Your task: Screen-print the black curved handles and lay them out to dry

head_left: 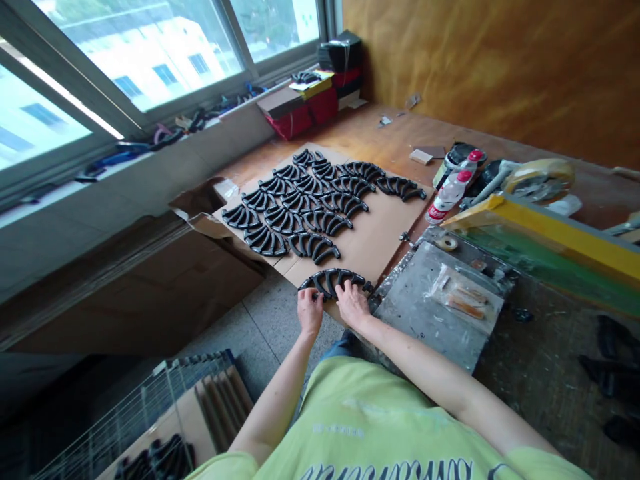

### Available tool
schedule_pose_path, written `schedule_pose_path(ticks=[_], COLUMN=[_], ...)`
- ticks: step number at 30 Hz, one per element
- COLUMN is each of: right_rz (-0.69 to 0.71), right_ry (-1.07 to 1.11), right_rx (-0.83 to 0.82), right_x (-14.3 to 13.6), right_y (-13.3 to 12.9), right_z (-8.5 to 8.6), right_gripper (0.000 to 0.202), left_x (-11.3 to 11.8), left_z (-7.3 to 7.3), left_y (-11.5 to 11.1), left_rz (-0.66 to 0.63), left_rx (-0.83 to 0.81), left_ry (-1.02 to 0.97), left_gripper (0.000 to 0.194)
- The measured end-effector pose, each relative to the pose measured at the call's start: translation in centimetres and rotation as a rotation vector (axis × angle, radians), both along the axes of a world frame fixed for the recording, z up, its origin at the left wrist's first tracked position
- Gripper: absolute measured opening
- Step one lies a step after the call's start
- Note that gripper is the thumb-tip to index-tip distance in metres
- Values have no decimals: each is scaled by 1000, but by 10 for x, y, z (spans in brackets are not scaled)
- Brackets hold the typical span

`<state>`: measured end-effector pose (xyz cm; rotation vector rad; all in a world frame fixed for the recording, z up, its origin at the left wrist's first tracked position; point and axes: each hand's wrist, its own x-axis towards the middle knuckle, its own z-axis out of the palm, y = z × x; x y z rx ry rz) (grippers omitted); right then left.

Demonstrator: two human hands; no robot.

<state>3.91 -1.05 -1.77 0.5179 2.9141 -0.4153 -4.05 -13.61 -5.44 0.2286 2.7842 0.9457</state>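
left hand is apparently pinching a black piece at the near edge of the cardboard; right hand is resting on the near row of black pieces, can't tell if it's gripping. other rows are lying farther up the cardboard. risk: near row is sitting close to the edge, so a dragging finger could be nudging pieces out of line or off toward the floor. hands are hiding part of the row, joins between pieces are blurring together, dark parts far right are getting cut off.
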Motion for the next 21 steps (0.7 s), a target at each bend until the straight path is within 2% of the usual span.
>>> schedule_pose_path(ticks=[4, 8, 11, 15, 18, 21], right_rz=[-5, -44, -44, -49, -115, -230], right_ry=[-50, -102, -65, 101, 193, 233], right_rx=[-15, -89, -134, -144, -122, -75], right_x=[-10, -22, -25, -30, -44, -63], right_y=[-4, 2, 5, 13, 40, 92], right_z=[2, 8, 13, 23, 35, 44], right_gripper=[34, 29, 30, 29, 29, 28], left_x=[6, 0, 0, -6, -29, -61], left_z=[-1, 5, 13, 33, 50, 63], left_y=[7, 10, 14, 25, 55, 114], left_rz=[-129, -254, -258, -206, -237, -358], left_rx=[-14, -135, -140, -72, -14, 24], left_ry=[104, 6, 2, 79, 142, 200], left_gripper=[34, 35, 33, 32, 32, 30])
